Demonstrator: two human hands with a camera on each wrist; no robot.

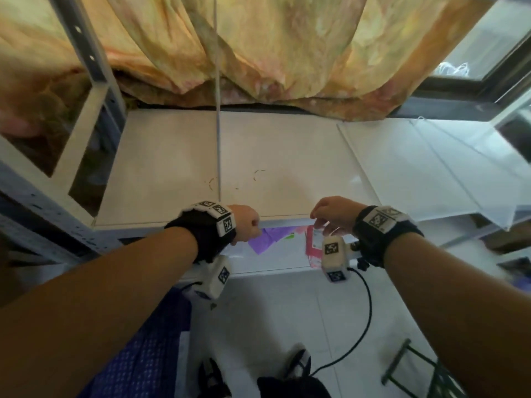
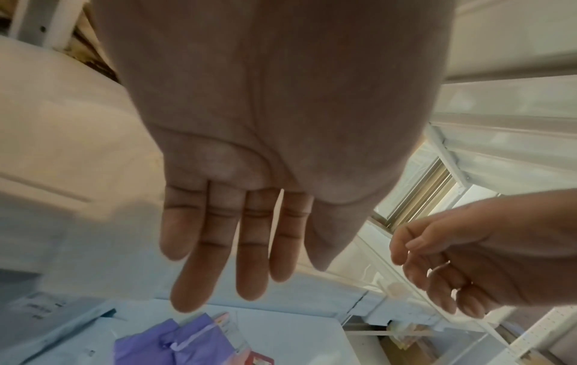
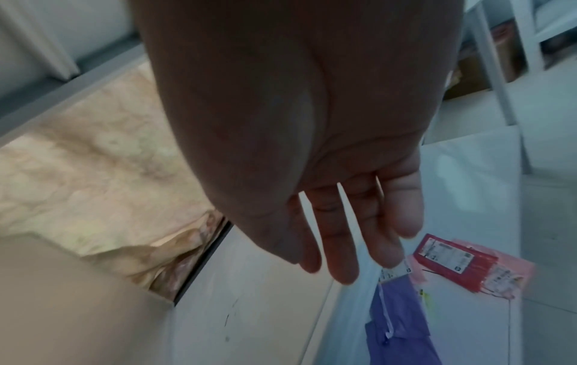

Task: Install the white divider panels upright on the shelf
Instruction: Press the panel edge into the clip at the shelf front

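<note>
One thin white divider panel [image 1: 218, 124] stands upright on the white shelf board [image 1: 161, 168], seen edge-on. More white panels [image 1: 431, 168] lie flat and overlapping on the shelf's right part. My left hand [image 1: 248, 225] hovers at the board's front edge just right of the upright panel; its fingers [image 2: 218, 247] hang straight and hold nothing. My right hand [image 1: 330, 214] hangs over the same front edge further right, with its fingers [image 3: 340, 247] loose and empty. Neither hand touches a panel.
Yellow-orange curtain fabric [image 1: 258, 53] hangs behind the shelf. A grey metal upright [image 1: 94, 67] stands at the left. The lower shelf holds a purple bag [image 1: 267, 239] and red packets [image 3: 443, 256]. A black cable [image 1: 365, 311] and a green stool [image 1: 416, 374] are on the floor.
</note>
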